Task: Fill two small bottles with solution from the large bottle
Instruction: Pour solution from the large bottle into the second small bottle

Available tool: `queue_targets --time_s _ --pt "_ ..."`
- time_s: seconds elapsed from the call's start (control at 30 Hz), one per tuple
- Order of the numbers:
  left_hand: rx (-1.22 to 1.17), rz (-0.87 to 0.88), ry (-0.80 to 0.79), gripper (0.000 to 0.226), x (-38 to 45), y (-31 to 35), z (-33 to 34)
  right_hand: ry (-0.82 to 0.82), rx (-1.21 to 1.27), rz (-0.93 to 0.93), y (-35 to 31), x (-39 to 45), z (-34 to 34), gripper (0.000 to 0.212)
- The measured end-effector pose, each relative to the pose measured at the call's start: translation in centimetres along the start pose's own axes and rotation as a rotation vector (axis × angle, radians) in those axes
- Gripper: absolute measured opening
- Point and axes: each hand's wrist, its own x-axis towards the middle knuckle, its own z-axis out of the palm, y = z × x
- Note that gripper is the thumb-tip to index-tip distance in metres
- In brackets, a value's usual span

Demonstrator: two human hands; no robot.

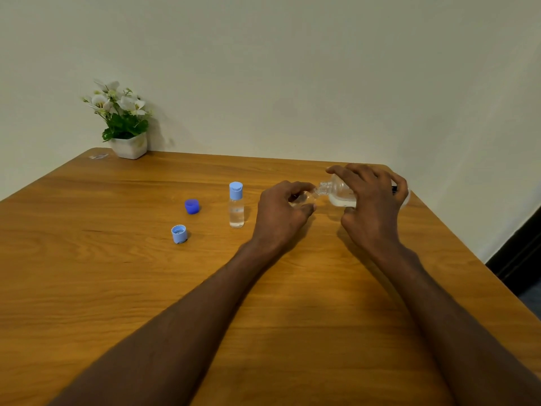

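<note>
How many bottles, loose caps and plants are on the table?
Bottles: 3, a capped small bottle, a small bottle held in the left hand, a large bottle tipped in the right hand
Loose caps: 2, dark blue cap, light blue cap
Plants: 1, potted plant
Total: 6
</note>
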Motion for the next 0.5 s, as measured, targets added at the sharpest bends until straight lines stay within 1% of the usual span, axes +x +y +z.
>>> queue_targets --time_s 0.5 --pt "-0.001 0.004 0.000 0.040 0.00 -0.21 0.12 -0.007 -0.015 0.005 0.03 0.03 -0.04 0.093"
